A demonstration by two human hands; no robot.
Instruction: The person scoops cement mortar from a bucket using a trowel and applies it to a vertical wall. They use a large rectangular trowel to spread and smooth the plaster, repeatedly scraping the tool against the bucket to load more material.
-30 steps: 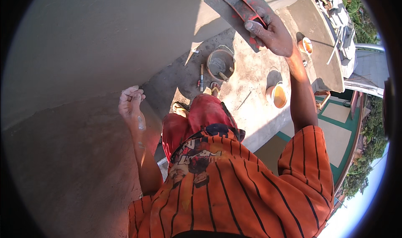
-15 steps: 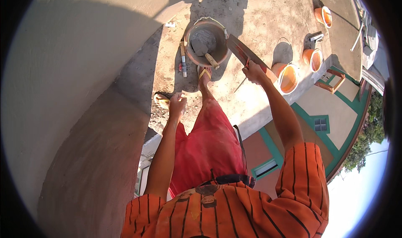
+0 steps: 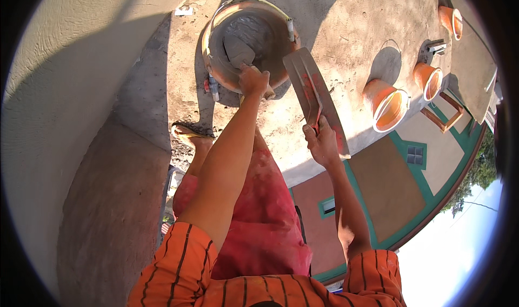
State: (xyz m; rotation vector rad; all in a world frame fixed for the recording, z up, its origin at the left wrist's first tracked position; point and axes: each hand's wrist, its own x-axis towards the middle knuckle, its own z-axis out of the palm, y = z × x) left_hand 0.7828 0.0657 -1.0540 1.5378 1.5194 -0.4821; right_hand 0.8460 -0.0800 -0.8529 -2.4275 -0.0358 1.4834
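Note:
My left hand (image 3: 254, 81) is closed around the wooden handle of a pointed masonry trowel (image 3: 238, 51). Its grey blade lies inside a large bucket (image 3: 207, 64) with a wire handle, against wet grey mortar (image 3: 250, 29). To the right of this bucket, my right hand (image 3: 323, 144) grips the handle of a long rectangular plastering trowel (image 3: 304, 72). Reddish marks show on the face of that trowel, and its far end is close beside the bucket's rim. A tool with a blue and white part (image 3: 214, 88) lies by the bucket, partly hidden behind it.
A plastered wall (image 3: 70, 91) rises on my left. Orange buckets (image 3: 387, 106) lie or stand along the right side, with a wooden frame (image 3: 446, 112) near them. My sandalled foot (image 3: 192, 136) is on the dirt-strewn ground below the mortar bucket. A white piece (image 3: 184, 11) lies by the wall.
My left hand has reached forward to the mortar bucket and taken hold of the masonry trowel's handle. I have leaned closer; the plastering trowel has turned more upright in my right hand.

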